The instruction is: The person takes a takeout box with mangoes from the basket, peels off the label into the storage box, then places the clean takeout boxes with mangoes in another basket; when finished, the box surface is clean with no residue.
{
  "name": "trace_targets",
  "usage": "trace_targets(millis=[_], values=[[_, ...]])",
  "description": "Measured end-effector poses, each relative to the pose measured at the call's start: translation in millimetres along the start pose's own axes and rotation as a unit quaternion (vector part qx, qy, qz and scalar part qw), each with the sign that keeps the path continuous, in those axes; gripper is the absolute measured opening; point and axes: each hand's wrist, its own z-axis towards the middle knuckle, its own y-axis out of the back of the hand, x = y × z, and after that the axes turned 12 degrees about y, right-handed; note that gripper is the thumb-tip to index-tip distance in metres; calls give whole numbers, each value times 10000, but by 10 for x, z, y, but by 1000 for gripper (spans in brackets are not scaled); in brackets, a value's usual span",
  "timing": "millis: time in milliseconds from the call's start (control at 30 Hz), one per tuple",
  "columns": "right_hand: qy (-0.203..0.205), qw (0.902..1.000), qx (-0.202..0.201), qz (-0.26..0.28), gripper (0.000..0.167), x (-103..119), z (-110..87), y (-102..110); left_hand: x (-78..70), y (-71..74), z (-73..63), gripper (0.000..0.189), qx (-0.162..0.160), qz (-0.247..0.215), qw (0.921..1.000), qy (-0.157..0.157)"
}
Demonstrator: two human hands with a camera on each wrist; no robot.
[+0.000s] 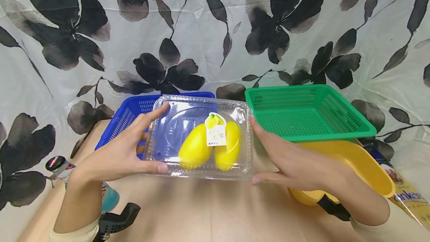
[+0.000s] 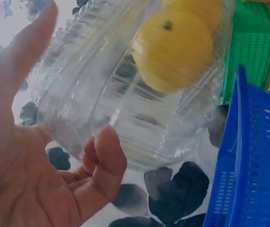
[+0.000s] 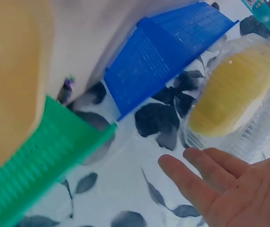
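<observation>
A clear plastic clamshell box [image 1: 168,137] is held up above the table, with two yellow mangoes [image 1: 195,148] inside. A white label [image 1: 216,136] with a fruit picture is on its lid. My left hand [image 1: 117,152] grips the box's left side, thumb at the lower front edge and several fingers curled behind. At the right side, my right hand [image 1: 289,160] has its fingers extended against or very near the box edge. In the right wrist view, those fingers [image 3: 191,182] look straight beside the box. The left wrist view shows a mango [image 2: 172,52] through the plastic.
Behind the box stands a blue basket [image 1: 122,117]. To its right are a green basket [image 1: 312,137] and a yellow tub [image 1: 376,174]. A yellow and blue package [image 1: 408,197] lies far right. At left are a black-capped bottle [image 1: 60,167] and a teal container [image 1: 110,199].
</observation>
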Motion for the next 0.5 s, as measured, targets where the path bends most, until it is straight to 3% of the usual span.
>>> trace_targets(millis=[233,500], values=[[-407,9991,123,-78,119,18,-180,128,-73,-86,-50,132,237,825,9957,-345],[-545,9983,-132,-141,117,-49,-421,12,-99,-275,-55,136,470,904,9947,-150]])
